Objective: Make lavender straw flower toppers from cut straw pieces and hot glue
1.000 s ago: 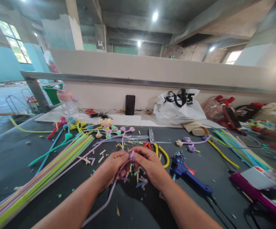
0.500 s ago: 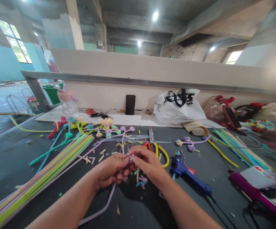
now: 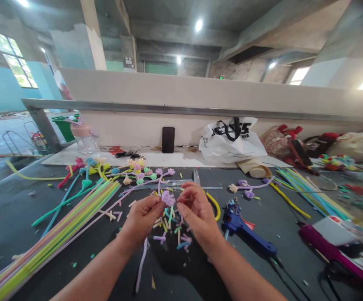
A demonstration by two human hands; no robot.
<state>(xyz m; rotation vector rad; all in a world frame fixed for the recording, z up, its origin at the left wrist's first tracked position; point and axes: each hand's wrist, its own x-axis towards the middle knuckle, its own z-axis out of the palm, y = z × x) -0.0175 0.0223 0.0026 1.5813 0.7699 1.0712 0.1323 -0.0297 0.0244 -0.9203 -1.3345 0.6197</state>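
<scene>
My left hand (image 3: 145, 215) pinches a lilac pipe-cleaner flower (image 3: 168, 198) between thumb and fingers, its bloom showing just past the fingertips. A lilac pipe-cleaner stem (image 3: 141, 265) hangs below that hand; whether it joins the bloom is hidden. Just right of the flower is my right hand (image 3: 197, 213), fingers curved and apart, with nothing visible in it. Short cut pieces of pipe cleaner (image 3: 181, 238) lie scattered beneath both hands. Scissors (image 3: 196, 177) lie behind the right hand, which partly covers their handles (image 3: 214, 205).
To the right lie a blue glue gun (image 3: 247, 232) with a cord and a magenta tool (image 3: 328, 251). A bundle of long pipe cleaners (image 3: 62, 228) covers the left side. Several finished flowers (image 3: 137, 170), a phone (image 3: 168, 140) and a white bag (image 3: 231, 144) are farther back.
My right hand has come away from the flower and opened. The lilac bloom now shows at my left fingertips, and the hanging stem has swung more upright. The view has shifted slightly.
</scene>
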